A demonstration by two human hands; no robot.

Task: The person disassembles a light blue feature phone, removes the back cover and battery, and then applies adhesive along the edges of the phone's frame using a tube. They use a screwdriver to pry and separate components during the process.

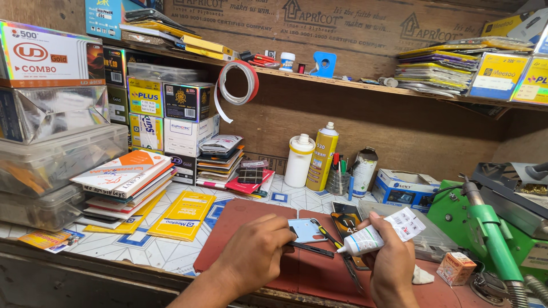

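White glue tube [381,232] sits clamped in my right hand [393,263]. My left hand [254,251] pinches a thin dark part [311,250], its near end hidden. Yellow packets [182,215] lie left on the worktop [142,251].

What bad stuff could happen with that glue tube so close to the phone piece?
1. The glue tube in the right hand points its nozzle at the thin black strip held by the left hand; glue might smear onto the fingers.
2. Drips could land on the red mat or the silvery phone plate.
3. The tweezers lie right beside the nozzle and might get glued too.
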